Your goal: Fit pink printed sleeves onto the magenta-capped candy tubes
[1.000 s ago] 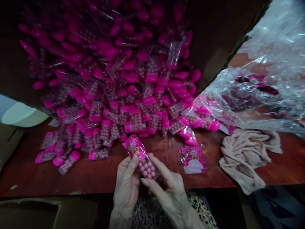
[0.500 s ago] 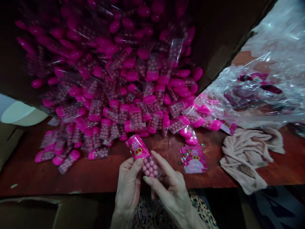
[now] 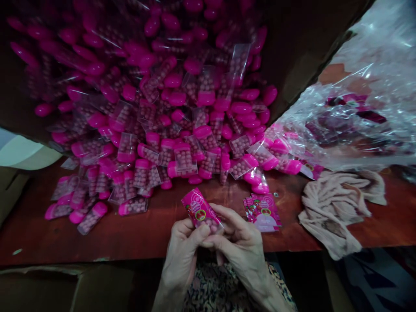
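Observation:
Between my two hands, over the table's front edge, is a small clear container (image 3: 213,226) of pink candy balls. A glossy pink printed sleeve (image 3: 198,206) covers its upper part, and the balls show only at the near end. My left hand (image 3: 183,249) is closed, its thumb pressing the sleeve's lower edge. My right hand (image 3: 242,242) grips the container's clear end, fingers behind and thumb in front. The undersides of both grips are hidden. Just right of my hands lies a small stack of flat pink printed sleeves (image 3: 264,212).
A large heap of pink-capped candy containers (image 3: 183,158) spills from a dark cardboard box (image 3: 302,65) onto the reddish table (image 3: 146,234). To the right are a crumpled beige cloth (image 3: 334,208) and clear plastic wrap (image 3: 383,95). A pale bowl (image 3: 26,154) stands at far left.
The printed sleeve now covers more of the container, leaving fewer balls in sight. My left thumb has moved down and right, closer to my right thumb. Both hands have shifted slightly right.

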